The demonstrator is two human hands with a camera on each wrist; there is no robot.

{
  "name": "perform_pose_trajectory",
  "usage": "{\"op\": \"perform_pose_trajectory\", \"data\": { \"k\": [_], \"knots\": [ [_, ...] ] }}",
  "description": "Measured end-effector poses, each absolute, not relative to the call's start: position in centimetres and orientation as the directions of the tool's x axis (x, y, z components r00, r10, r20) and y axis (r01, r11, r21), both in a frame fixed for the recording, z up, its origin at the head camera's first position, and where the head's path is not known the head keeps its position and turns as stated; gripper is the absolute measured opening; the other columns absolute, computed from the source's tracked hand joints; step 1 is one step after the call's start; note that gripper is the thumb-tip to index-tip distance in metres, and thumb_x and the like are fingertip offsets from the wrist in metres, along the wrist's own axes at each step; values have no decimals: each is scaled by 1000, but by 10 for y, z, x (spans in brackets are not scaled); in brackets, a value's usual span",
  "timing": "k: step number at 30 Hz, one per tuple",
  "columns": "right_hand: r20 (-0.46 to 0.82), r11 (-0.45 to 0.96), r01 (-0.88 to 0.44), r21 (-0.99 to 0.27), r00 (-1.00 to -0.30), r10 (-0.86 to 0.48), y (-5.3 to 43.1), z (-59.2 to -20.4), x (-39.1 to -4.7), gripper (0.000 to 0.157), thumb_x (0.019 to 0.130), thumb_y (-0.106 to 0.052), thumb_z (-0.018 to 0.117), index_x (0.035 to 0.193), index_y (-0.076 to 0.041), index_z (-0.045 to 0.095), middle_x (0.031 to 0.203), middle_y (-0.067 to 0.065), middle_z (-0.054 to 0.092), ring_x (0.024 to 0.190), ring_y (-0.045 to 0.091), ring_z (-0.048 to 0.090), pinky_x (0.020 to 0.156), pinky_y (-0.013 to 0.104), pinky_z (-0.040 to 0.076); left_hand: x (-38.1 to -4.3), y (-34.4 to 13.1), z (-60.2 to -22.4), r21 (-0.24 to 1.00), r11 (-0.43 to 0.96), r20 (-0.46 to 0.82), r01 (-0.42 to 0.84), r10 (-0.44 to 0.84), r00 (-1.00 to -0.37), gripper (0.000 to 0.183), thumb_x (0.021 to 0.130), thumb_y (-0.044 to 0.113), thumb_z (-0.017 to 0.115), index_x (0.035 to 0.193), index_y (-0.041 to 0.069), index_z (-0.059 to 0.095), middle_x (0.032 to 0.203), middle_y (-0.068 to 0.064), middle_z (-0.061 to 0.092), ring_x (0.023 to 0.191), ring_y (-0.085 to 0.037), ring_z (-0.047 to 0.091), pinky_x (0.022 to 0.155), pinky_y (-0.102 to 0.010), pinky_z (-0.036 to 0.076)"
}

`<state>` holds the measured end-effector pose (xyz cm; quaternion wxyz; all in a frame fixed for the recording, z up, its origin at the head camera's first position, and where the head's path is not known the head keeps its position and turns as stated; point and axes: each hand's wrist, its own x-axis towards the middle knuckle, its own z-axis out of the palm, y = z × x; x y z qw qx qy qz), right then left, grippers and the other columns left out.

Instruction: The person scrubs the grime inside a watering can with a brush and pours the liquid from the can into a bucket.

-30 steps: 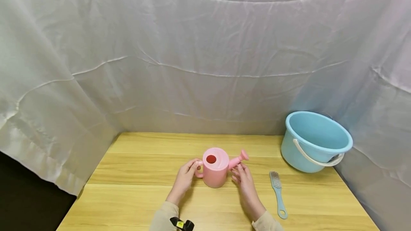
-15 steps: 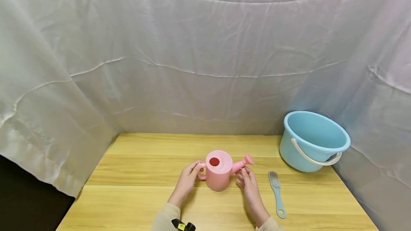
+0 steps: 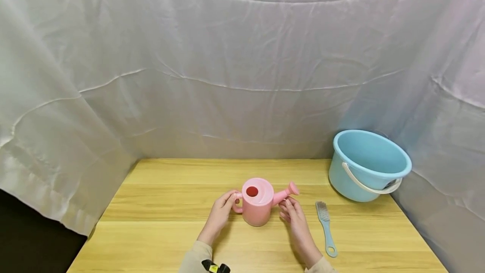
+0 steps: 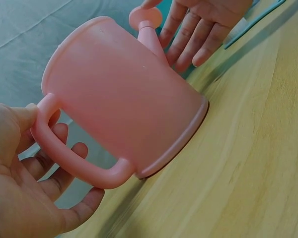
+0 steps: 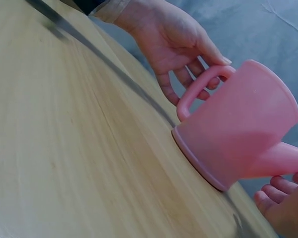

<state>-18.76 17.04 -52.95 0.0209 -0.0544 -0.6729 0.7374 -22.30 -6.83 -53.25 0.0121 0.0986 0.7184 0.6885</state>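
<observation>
A pink watering can [image 3: 257, 212] stands upright on the wooden table, its round red-looking opening facing up and its spout [image 3: 280, 197] pointing right. My left hand [image 3: 219, 214] grips the loop handle [image 4: 72, 161], thumb on its top and fingers curled around behind it. On the other side, my right hand [image 3: 297, 220] holds the spout near its flared end [image 4: 145, 18] between thumb and finger. The other right fingers [image 4: 206, 37] spread loosely beside the spout. In the right wrist view, part of the right hand is cut off by the frame edge.
A blue brush [image 3: 326, 228] with pale bristles lies to the right of my right hand. Behind it, at the table's back right corner, stands a light blue bucket [image 3: 352, 186] with a white handle. Grey cloth [image 3: 227, 117] hangs around the table [image 3: 170, 201].
The watering can has shifted slightly right and towards me, with its spout end lower in view. Both hands moved along with it. Over the last half second it has hardly moved.
</observation>
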Motion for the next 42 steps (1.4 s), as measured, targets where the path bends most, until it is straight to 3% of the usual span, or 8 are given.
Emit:
{"op": "perform_pose_trajectory", "data": {
  "k": [9, 13, 17, 24, 34, 38, 42],
  "knots": [
    [-80, -53, 76, -996, -993, 82, 180, -523, -186, 52, 105, -35, 41, 143, -1, 34, 142, 21, 45, 119, 14, 53, 105, 30, 48, -222, -68, -533, 991, 44, 117, 126, 156, -981, 35, 101, 34, 50, 119, 7, 64, 93, -26, 60, 88, -42, 68, 98, -31, 53],
    [-77, -37, 75, -997, -995, 71, 187, -519, -185, 52, 104, -33, 45, 145, -2, 32, 143, 23, 44, 114, 5, 55, 108, 34, 47, -222, -68, -533, 990, 50, 121, 130, 153, -981, 35, 102, 33, 50, 120, 7, 63, 93, -25, 61, 89, -38, 68, 97, -31, 54],
    [-61, -6, 61, -998, -996, 69, 195, -516, -185, 53, 104, -28, 47, 145, 1, 30, 142, 26, 43, 106, -6, 54, 104, 26, 50, -222, -67, -533, 991, 39, 122, 129, 150, -981, 35, 102, 31, 50, 121, 5, 63, 94, -24, 61, 91, -35, 67, 98, -37, 55],
    [23, 33, -20, -999, -996, 90, 208, -509, -185, 48, 103, -14, 45, 142, 9, 28, 138, 33, 42, 103, -7, 55, 92, 15, 53, -222, -67, -532, 993, -5, 114, 115, 152, -982, 36, 103, 27, 48, 125, 2, 60, 93, -30, 60, 90, -42, 68, 103, -47, 53],
    [102, 134, -84, -987, -985, 136, 227, -499, -180, 47, 105, -18, 44, 141, 9, 33, 137, 31, 45, 104, -10, 53, 89, 5, 50, -221, -67, -531, 993, 5, 114, 116, 150, -982, 37, 102, 29, 49, 125, 3, 60, 94, -28, 61, 89, -43, 69, 104, -49, 52],
    [112, 168, -86, -982, -982, 153, 234, -495, -174, 48, 105, -22, 43, 141, 7, 33, 136, 27, 47, 106, -12, 51, 88, 3, 48, -221, -67, -531, 992, 19, 117, 121, 149, -982, 36, 102, 31, 50, 123, 4, 62, 95, -27, 61, 88, -42, 69, 102, -47, 53],
    [132, 188, -98, -977, -975, 177, 243, -496, -168, 48, 105, -23, 44, 140, 7, 35, 127, 8, 54, 105, -12, 52, 87, 2, 49, -222, -67, -531, 992, 34, 119, 125, 147, -982, 36, 101, 33, 50, 120, 5, 63, 95, -26, 61, 87, -40, 70, 102, -41, 53]
  ]
}}
